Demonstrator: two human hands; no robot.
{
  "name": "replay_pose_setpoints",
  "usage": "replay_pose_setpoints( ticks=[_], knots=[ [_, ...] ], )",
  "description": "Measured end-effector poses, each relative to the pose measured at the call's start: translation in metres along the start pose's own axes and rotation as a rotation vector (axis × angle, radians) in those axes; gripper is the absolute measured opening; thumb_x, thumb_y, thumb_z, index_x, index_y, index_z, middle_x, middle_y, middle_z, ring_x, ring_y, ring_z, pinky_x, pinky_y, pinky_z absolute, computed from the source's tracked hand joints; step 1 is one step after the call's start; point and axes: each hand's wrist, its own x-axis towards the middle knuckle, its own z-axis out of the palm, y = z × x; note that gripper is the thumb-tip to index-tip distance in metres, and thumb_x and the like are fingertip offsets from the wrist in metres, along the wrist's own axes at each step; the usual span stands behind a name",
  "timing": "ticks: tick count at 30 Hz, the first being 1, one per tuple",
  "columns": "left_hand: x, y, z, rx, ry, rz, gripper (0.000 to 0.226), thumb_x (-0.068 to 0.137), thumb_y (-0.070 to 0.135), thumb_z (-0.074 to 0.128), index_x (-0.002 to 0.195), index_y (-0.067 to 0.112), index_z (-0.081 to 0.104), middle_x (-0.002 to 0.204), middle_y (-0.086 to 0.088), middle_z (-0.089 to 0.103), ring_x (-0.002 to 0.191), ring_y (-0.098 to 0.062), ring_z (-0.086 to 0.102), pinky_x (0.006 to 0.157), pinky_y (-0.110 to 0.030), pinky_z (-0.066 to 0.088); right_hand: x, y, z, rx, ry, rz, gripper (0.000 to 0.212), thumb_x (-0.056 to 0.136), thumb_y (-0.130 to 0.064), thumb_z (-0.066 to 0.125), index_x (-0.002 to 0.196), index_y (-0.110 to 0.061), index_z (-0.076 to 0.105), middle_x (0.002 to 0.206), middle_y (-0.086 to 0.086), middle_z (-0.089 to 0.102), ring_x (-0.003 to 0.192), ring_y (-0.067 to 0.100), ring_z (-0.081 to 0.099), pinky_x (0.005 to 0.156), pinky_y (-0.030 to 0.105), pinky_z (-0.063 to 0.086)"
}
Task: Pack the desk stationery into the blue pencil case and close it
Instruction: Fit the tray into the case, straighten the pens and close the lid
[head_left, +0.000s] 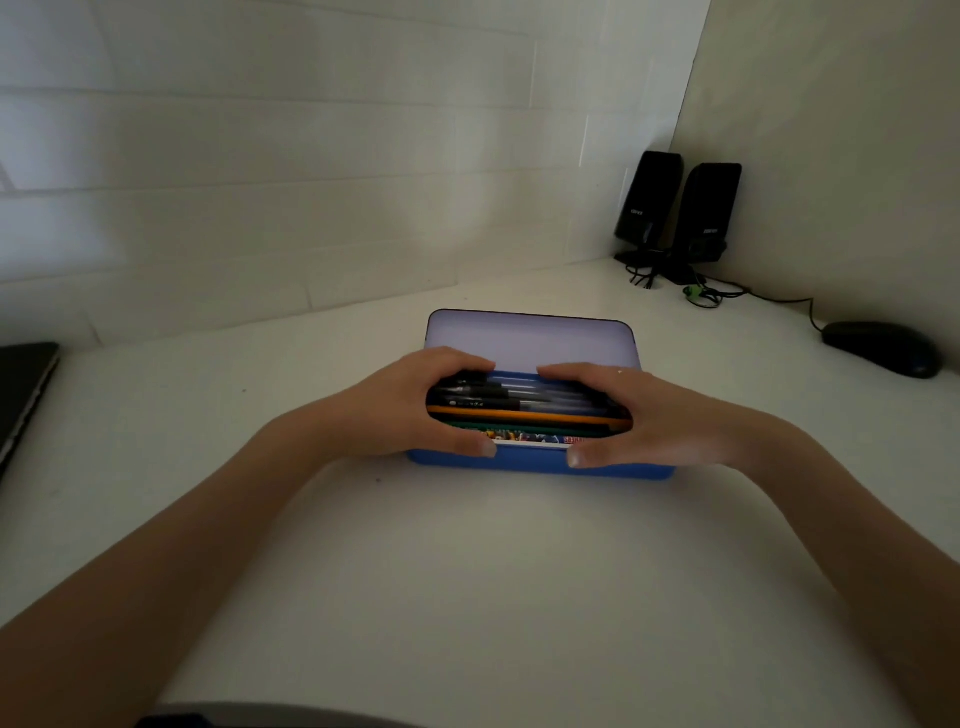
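A: Nearest us are the two forearms, coming up from five and seven o'clock and meeting at the blue pencil case (540, 462) in the middle of the white desk (467, 597).

B: What are the hands doing on it?

A: The left hand (415, 410) cups the case's nine o'clock end, thumb on the near wall, fingers curled over the far side of the contents. The right hand (639, 415) mirrors it at the three o'clock end. Both are curled round the case and its load, with only a narrow gap between the fingertips of one hand and the other.

B: And the stationery?

A: Inside the tray: dark pens (493, 397) toward twelve, an orange pencil (524, 415) in the middle, a colourful printed item (524, 436) nearest six; I can't tell what that is. All lie along the case's long axis, nine to three.

B: The lid?

A: The lid (530, 340) stands open, hinged on the far side and rising at twelve o'clock just beyond the fingertips. That's what closing depends on, I'd judge: it must swing toward six, over the fingers, so they need to clear first. Both hands look equally near it.

B: Anything else?

A: Two black speakers (675, 213) at two o'clock, a mouse (883, 348) at three, a dark laptop (23, 395) at nine, all well apart.
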Motion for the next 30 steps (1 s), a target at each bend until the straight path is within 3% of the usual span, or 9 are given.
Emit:
replay_pose_setpoints(
  ticks=[3,6,10,12,15,18,21,26,30],
  knots=[
    [0.000,0.001,0.000,-0.007,0.008,-0.002,0.089,0.048,0.069,0.065,0.128,0.038,0.043,0.111,0.031,0.045,0.108,0.007,0.046,0.088,-0.011,0.037,0.000,0.001,0.002,0.043,-0.009,-0.004,0.084,0.062,-0.058,0.066,0.137,-0.044,0.030,0.118,-0.035,0.044,0.105,-0.020,0.047,0.081,-0.003,0.038],
    [-0.001,0.003,0.000,-0.029,-0.005,-0.016,0.084,0.046,0.068,0.068,0.122,0.042,0.044,0.112,0.028,0.047,0.107,0.006,0.048,0.089,-0.013,0.039,-0.001,0.002,-0.001,0.061,0.004,0.011,0.076,0.063,-0.059,0.063,0.133,-0.047,0.035,0.120,-0.034,0.047,0.108,-0.015,0.049,0.086,0.004,0.039],
    [-0.006,0.007,-0.001,-0.066,-0.088,-0.023,0.080,0.046,0.064,0.072,0.119,0.044,0.047,0.113,0.027,0.049,0.107,0.007,0.050,0.089,-0.010,0.040,-0.002,-0.001,-0.007,0.075,0.115,-0.001,0.043,0.075,-0.053,0.057,0.116,-0.043,0.055,0.113,-0.027,0.061,0.103,-0.012,0.057,0.082,0.008,0.045],
    [-0.006,0.008,-0.005,-0.171,-0.089,-0.041,0.065,0.054,0.060,0.074,0.114,0.047,0.051,0.114,0.027,0.055,0.106,0.010,0.052,0.087,-0.005,0.040,0.000,-0.003,-0.007,0.021,0.176,-0.040,0.024,0.083,-0.037,0.062,0.107,-0.038,0.062,0.105,-0.024,0.065,0.097,-0.009,0.061,0.079,0.006,0.047],
    [-0.004,0.004,-0.019,-0.321,0.126,-0.048,0.027,0.079,0.040,0.065,0.105,0.041,0.061,0.107,0.016,0.068,0.101,0.003,0.062,0.089,-0.011,0.044,0.002,-0.005,-0.007,-0.033,0.269,-0.080,0.011,0.083,-0.024,0.066,0.091,-0.031,0.071,0.096,-0.018,0.070,0.090,-0.005,0.063,0.082,0.008,0.045],
    [-0.007,-0.003,-0.032,-0.233,0.218,-0.031,0.013,0.077,0.017,0.072,0.082,0.029,0.071,0.091,0.007,0.073,0.091,-0.005,0.067,0.082,-0.007,0.046,0.002,-0.004,-0.008,-0.099,0.317,-0.066,0.008,0.081,-0.023,0.069,0.085,-0.028,0.074,0.092,-0.014,0.071,0.089,-0.003,0.061,0.079,0.004,0.041],
    [-0.008,-0.009,-0.034,-0.132,0.159,-0.028,0.013,0.069,0.022,0.079,0.068,0.032,0.071,0.084,0.004,0.071,0.087,-0.012,0.064,0.086,-0.018,0.046,0.002,-0.002,-0.009,-0.186,0.292,-0.020,0.006,0.080,-0.026,0.069,0.084,-0.028,0.074,0.092,-0.014,0.070,0.088,-0.002,0.059,0.078,0.010,0.042],
    [-0.008,-0.010,-0.037,-0.086,0.130,-0.057,0.009,0.071,0.025,0.076,0.074,0.033,0.074,0.094,0.009,0.069,0.092,-0.001,0.062,0.084,-0.007,0.040,0.003,-0.002,-0.010,-0.232,0.257,0.014,0.008,0.082,-0.027,0.068,0.087,-0.029,0.073,0.094,-0.017,0.067,0.089,-0.003,0.056,0.075,0.010,0.040],
    [-0.009,-0.008,-0.036,-0.090,0.168,-0.057,0.007,0.073,0.023,0.075,0.077,0.029,0.074,0.092,0.010,0.071,0.091,-0.002,0.064,0.090,-0.019,0.043,0.001,-0.003,-0.011,-0.230,0.286,0.016,0.003,0.080,-0.028,0.069,0.083,-0.030,0.069,0.086,-0.023,0.065,0.085,-0.005,0.058,0.074,0.011,0.041]
  ],
)
